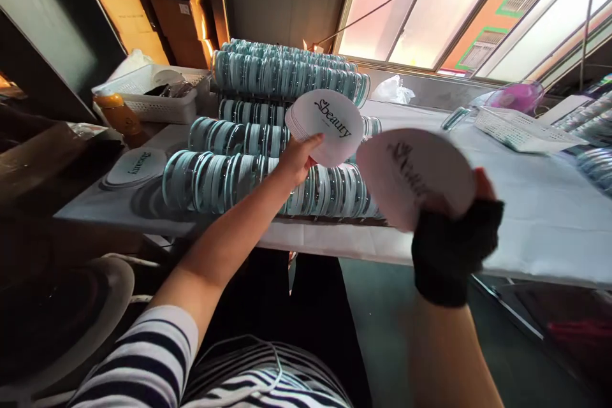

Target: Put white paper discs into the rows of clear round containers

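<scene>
My bare left hand (300,159) is closed on a fanned stack of white round cards (329,131) printed "beauty", held above the rows of glass discs. In my right hand (456,236), which wears a black fingerless glove, is another white round card (421,172) with dark print, blurred by motion. Whether it is a single card or several, I cannot tell. Below and behind my left hand, round glass discs (215,182) stand on edge in several rows, with white pieces between them. More printed round cards (136,166) lie at the table's left end.
A white table (535,217) runs across the view. At its left end stand a white basket (162,105) and an orange bottle (117,115). Toward the right are a white plastic tray (521,127) and more discs. Cardboard boxes (129,22) sit behind; a round stool (109,312) is at lower left.
</scene>
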`<act>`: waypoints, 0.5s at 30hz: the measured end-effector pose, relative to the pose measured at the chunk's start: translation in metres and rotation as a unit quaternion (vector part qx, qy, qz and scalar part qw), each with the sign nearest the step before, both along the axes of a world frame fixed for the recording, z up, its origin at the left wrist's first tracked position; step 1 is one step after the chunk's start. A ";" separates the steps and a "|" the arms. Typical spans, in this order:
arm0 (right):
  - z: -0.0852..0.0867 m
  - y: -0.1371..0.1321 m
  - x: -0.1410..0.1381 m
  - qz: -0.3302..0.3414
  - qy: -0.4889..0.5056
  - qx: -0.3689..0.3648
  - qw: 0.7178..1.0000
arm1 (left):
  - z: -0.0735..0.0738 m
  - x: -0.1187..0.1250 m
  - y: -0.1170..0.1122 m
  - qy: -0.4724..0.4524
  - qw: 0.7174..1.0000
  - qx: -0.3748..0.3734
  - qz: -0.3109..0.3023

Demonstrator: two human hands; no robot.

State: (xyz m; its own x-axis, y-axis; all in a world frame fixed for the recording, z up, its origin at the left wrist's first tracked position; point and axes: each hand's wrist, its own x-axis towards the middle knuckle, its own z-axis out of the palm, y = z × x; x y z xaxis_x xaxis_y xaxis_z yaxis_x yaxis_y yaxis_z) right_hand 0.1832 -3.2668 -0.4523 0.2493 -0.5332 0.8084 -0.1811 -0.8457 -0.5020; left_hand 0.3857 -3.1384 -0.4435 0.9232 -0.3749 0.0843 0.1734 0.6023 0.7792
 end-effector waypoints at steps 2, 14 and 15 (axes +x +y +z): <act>-0.012 0.014 -0.034 -0.019 0.145 -0.042 0.988 | 0.002 0.016 -0.001 0.015 1.000 0.006 -0.002; -0.038 0.041 0.055 0.063 0.435 -0.112 0.891 | -0.014 0.031 -0.005 0.062 0.998 -0.003 -0.017; -0.037 0.038 0.056 0.069 0.448 -0.099 0.886 | -0.014 0.031 -0.006 0.061 0.998 -0.002 -0.015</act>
State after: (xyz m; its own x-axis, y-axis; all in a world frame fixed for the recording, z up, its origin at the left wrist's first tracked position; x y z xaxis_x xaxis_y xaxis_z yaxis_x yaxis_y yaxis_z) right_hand 0.2388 -3.2286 -0.4896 0.8900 -0.3183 0.3265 -0.3206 -0.9460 -0.0482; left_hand 0.4165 -3.1441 -0.4571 0.9154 -0.4017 -0.0262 0.2841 0.5985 0.7491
